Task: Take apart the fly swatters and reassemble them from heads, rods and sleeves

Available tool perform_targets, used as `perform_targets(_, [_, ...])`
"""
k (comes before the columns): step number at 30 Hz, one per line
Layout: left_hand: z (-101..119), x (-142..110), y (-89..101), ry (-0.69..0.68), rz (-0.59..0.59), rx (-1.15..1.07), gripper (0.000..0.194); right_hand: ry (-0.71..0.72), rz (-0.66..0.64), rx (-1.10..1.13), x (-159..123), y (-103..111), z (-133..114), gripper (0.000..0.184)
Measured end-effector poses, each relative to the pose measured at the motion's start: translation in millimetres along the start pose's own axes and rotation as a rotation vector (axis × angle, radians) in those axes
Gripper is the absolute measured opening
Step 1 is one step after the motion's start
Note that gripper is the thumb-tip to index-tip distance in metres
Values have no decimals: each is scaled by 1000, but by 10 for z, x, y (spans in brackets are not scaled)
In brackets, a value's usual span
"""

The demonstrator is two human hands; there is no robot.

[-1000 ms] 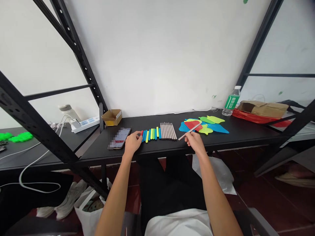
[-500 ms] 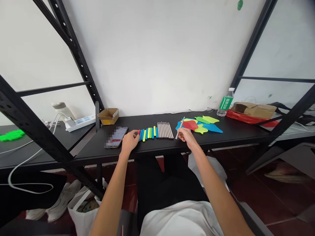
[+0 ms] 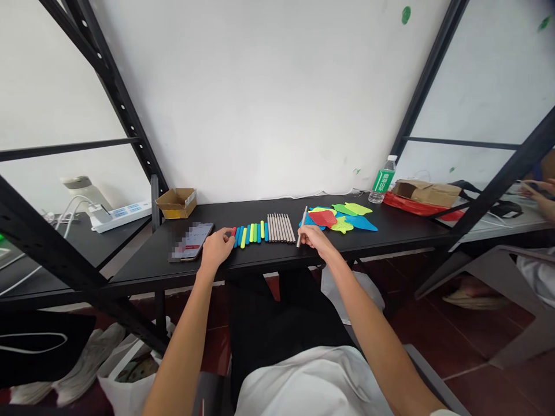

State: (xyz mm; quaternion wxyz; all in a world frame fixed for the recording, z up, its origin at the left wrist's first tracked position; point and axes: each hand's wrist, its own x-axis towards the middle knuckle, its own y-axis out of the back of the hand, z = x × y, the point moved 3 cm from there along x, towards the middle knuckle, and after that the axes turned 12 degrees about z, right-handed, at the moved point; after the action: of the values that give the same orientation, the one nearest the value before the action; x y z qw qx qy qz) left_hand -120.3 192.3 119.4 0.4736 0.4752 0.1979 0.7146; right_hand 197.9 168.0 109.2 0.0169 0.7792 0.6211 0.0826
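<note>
Head view: right hand [image 3: 313, 237] pinches one grey stick [image 3: 304, 217]; loose slip could disturb the grey row [image 3: 280, 228] at nine o'clock. Left hand's [image 3: 217, 247] grip I cannot tell.

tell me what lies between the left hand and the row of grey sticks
In the head view, the coloured sticks lie side by side between the left hand and the grey sticks, the red one nearest the hand.

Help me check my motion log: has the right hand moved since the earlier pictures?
Yes: the right hand has moved left, closer to the row of grey sticks on the desk.
</note>
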Motion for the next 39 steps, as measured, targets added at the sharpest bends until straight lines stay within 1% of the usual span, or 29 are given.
perform_targets(5, [11,-14,10,2,12,1,38,20,-14,18,-29,24,-19,20])
perform_targets(9, [11,6,48,5,-10,-22,41,-21,23,172,19,59,-75,18])
perform_targets(12, [20,20,106,-20,-48,11,41,-34,74,281,76,41,-131,17])
perform_targets(14, [31,19,150,-22,-61,57,35,-21,126,325,85,13,-144,17])
perform_targets(17, [54,6,194,2,-91,106,27,4,221,368,23,-11,-110,17])
perform_targets(19, [67,-1,213,33,-107,114,25,13,253,373,-55,-2,-73,19])
perform_targets(23, [81,3,246,73,-118,119,22,-10,243,371,-219,94,-19,32])
perform_targets(26, [82,4,265,79,-137,124,22,-13,238,384,-304,200,6,38])
perform_targets(30, [68,-5,291,114,-170,134,21,-6,211,401,-352,278,40,42])
perform_targets(33, [46,-7,349,169,-159,169,17,-7,185,431,-355,281,57,46])
perform_targets(35, [30,-3,418,201,-134,204,17,1,186,454,-350,277,60,45])
perform_targets(39, [39,14,582,227,-70,203,17,12,250,512,-346,290,64,33])
